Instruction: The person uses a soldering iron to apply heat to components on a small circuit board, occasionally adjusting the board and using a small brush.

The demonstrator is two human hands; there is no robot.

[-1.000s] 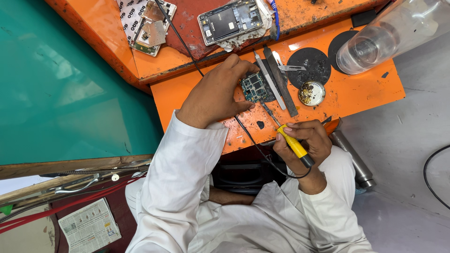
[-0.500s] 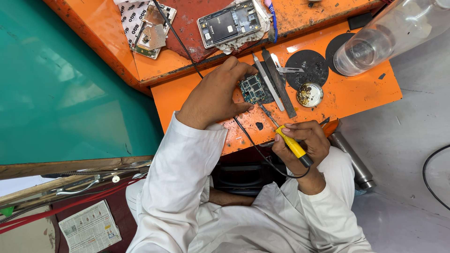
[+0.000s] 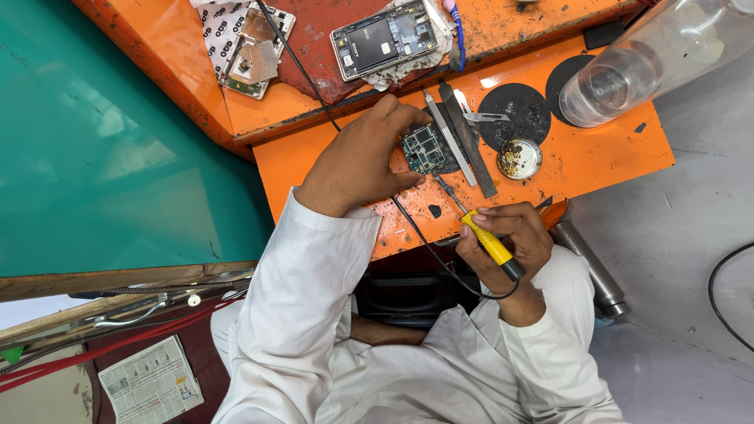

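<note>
My left hand pinched the small green circuit board flat on the orange desk. My right hand, at its five o'clock, had its grip clenched around the yellow-handled soldering iron, tip toward the board.

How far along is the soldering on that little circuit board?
Done: a phone lies opened on the upper shelf, and the small circuit board is out on the orange bench. In hand: the left hand steadies the board while the right hand aims a yellow-handled soldering iron toward it. Left: the board is not back in any phone; joint quality cannot be judged.
</note>
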